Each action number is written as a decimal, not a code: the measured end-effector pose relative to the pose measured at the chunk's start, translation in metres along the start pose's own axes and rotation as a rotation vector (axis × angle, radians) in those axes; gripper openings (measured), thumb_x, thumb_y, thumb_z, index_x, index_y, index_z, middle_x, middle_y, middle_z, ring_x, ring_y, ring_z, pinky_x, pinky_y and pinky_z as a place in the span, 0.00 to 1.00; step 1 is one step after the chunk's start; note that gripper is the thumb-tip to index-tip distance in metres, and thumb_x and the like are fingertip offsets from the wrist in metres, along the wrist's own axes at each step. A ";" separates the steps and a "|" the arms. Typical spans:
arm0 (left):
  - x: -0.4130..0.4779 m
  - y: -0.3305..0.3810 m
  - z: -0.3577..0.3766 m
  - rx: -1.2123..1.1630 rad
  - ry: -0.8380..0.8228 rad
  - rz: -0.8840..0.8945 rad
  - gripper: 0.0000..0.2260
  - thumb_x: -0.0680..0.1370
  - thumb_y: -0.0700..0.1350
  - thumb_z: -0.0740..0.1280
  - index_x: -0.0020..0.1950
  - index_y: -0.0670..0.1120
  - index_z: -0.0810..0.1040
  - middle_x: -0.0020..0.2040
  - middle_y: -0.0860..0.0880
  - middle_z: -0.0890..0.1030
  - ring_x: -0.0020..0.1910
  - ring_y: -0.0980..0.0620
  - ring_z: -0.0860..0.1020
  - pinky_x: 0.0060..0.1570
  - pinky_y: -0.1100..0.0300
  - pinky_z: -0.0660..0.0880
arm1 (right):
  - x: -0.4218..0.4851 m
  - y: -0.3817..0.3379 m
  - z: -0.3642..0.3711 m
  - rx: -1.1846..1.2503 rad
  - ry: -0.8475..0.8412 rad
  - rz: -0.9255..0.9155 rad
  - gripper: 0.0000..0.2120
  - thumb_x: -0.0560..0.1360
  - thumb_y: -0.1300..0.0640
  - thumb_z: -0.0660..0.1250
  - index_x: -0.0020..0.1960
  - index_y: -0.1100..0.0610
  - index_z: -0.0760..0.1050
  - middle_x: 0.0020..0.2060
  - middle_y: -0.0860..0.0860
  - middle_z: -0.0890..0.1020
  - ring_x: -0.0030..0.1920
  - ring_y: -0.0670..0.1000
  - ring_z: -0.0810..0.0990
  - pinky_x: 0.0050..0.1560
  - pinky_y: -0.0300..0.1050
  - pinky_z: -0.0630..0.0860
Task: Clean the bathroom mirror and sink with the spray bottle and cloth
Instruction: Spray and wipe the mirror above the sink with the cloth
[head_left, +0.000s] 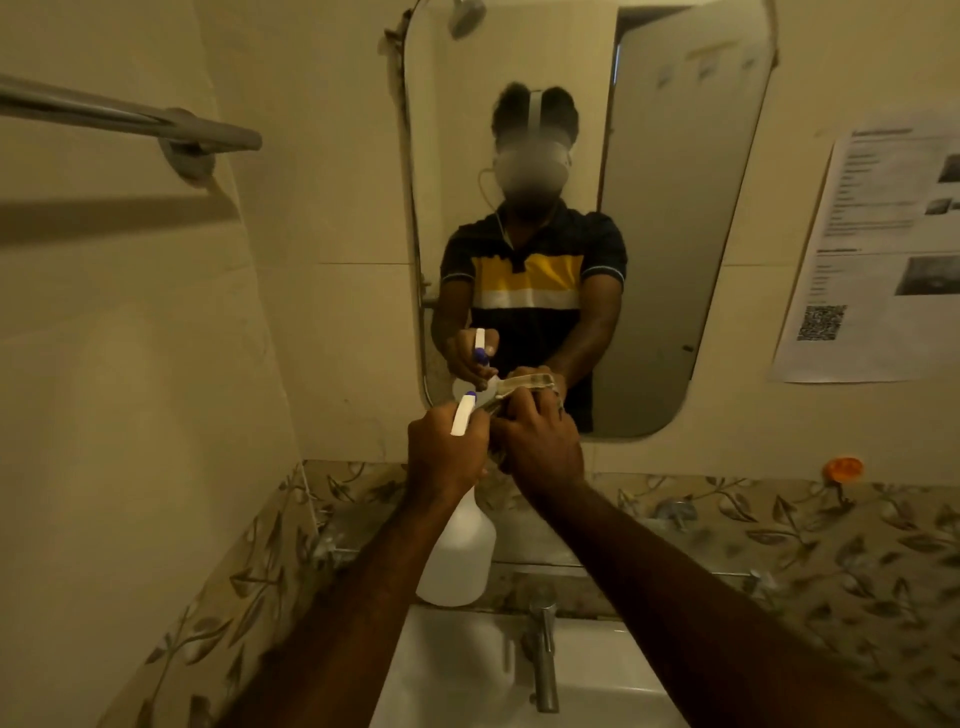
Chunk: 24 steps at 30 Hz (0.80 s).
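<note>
White translucent spray bottle (460, 545), blue-tipped nozzle, gripped in left hand (447, 457).

A bathroom: wall mirror (675, 208), sink (467, 670), tap (544, 654), towel rail (130, 117).

Dim yellowish light falls on cream tiled walls (322, 156). A metal towel rail (130, 117) juts from the left wall; a printed notice (878, 249) hangs right, above a leaf-patterned tile band (779, 540).

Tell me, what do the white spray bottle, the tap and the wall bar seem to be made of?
White spray bottle: likely plastic, matte, slightly translucent body. Grey sink tap: apparently metal, brushed, dull sheen. Grey wall bar: probably metal too, smooth with soft highlights.
</note>
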<state>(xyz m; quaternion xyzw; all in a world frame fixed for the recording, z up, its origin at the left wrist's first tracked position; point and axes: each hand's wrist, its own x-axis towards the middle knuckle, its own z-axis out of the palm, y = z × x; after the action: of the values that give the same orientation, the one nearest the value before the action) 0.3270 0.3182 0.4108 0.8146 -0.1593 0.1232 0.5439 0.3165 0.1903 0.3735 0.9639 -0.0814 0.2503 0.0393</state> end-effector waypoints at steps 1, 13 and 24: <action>-0.003 0.003 0.005 -0.010 -0.009 -0.003 0.08 0.80 0.47 0.64 0.46 0.44 0.79 0.34 0.49 0.80 0.28 0.51 0.81 0.24 0.66 0.73 | -0.005 0.011 -0.002 -0.012 0.004 0.014 0.25 0.71 0.46 0.77 0.66 0.46 0.78 0.71 0.53 0.70 0.74 0.62 0.64 0.62 0.61 0.77; -0.029 0.042 0.058 -0.075 -0.071 0.002 0.09 0.80 0.47 0.64 0.43 0.45 0.77 0.33 0.47 0.78 0.29 0.51 0.80 0.23 0.63 0.77 | -0.038 0.106 -0.018 0.044 0.096 0.221 0.22 0.71 0.53 0.77 0.64 0.50 0.78 0.67 0.59 0.74 0.65 0.66 0.71 0.48 0.56 0.82; -0.031 0.022 0.027 -0.027 0.022 -0.075 0.08 0.79 0.48 0.66 0.47 0.44 0.79 0.35 0.49 0.80 0.31 0.52 0.82 0.32 0.53 0.83 | -0.020 0.086 -0.019 0.588 0.326 0.597 0.20 0.70 0.68 0.65 0.61 0.57 0.74 0.65 0.60 0.67 0.63 0.67 0.68 0.58 0.62 0.75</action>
<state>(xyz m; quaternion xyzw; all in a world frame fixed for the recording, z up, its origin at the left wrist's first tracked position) 0.2905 0.2896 0.4077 0.8113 -0.1243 0.1096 0.5607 0.2753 0.1106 0.3831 0.8165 -0.2742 0.4116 -0.2979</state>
